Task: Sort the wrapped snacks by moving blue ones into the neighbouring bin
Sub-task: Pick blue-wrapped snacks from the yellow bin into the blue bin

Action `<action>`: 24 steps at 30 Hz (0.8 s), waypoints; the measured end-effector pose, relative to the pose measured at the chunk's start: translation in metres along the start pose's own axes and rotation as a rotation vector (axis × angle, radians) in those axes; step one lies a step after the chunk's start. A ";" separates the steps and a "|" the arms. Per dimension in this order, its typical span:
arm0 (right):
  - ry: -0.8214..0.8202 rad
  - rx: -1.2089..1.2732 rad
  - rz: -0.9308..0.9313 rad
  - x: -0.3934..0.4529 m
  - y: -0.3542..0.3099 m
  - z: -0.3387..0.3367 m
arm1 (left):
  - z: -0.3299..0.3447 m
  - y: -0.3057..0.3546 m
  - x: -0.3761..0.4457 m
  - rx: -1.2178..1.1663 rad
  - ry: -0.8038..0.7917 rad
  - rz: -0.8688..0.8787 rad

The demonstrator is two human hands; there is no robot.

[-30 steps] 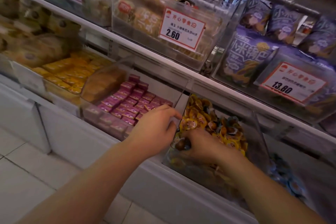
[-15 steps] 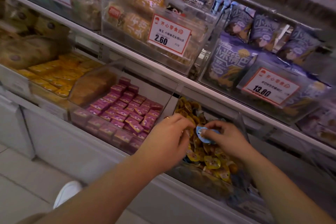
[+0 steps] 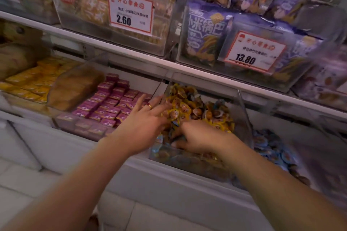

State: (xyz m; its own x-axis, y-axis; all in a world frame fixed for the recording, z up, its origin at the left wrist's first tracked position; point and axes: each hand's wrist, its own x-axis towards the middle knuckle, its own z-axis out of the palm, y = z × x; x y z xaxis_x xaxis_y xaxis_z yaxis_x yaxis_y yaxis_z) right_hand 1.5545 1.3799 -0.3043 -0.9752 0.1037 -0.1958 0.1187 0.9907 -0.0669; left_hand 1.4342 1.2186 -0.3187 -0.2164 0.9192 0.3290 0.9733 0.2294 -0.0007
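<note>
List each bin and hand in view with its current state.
Left hand: fingers spread, flat over the yellow snacks.
Right hand: dug into the snacks, fingers hidden.
Middle bin: heaped with yellow snacks, some blue mixed in.
Right bin: holds blue snacks.
Left bin: rows of pink packets.

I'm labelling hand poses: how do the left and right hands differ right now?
The left hand lies flat with fingers spread and wears a ring; the right hand is curled, with no ring visible. The left reaches the yellow snack bin over its left wall; the right digs in at the front. Both are bare and among the wrapped snacks.
</note>
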 end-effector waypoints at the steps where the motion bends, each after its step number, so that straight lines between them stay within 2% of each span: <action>1: -0.030 0.062 -0.017 0.000 0.002 0.000 | 0.002 -0.001 -0.003 -0.048 0.020 0.009; 3: -0.061 0.203 -0.014 0.001 0.005 0.000 | 0.002 -0.002 -0.004 -0.148 0.045 0.008; 6: 0.009 0.379 0.042 0.010 0.000 0.005 | -0.002 -0.004 0.000 -0.310 0.101 -0.031; 10: 0.023 0.244 0.025 0.024 -0.019 0.011 | -0.004 -0.010 0.003 -0.470 0.146 -0.078; 15: -0.011 0.150 0.091 0.040 -0.025 0.009 | -0.001 -0.009 0.002 -0.494 0.162 -0.082; 19: -0.123 0.225 0.127 0.049 -0.026 0.002 | -0.004 -0.009 0.002 -0.520 0.185 -0.097; 24: -0.088 0.409 0.210 0.039 -0.014 0.003 | -0.008 -0.010 -0.004 -0.547 0.189 -0.102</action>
State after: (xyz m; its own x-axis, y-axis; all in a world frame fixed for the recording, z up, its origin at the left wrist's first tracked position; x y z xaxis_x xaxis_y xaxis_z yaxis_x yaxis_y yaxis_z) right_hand 1.5151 1.3700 -0.3139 -0.9048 0.2728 -0.3269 0.3927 0.8313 -0.3934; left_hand 1.4261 1.2103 -0.3121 -0.3430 0.8163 0.4648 0.8571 0.0694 0.5105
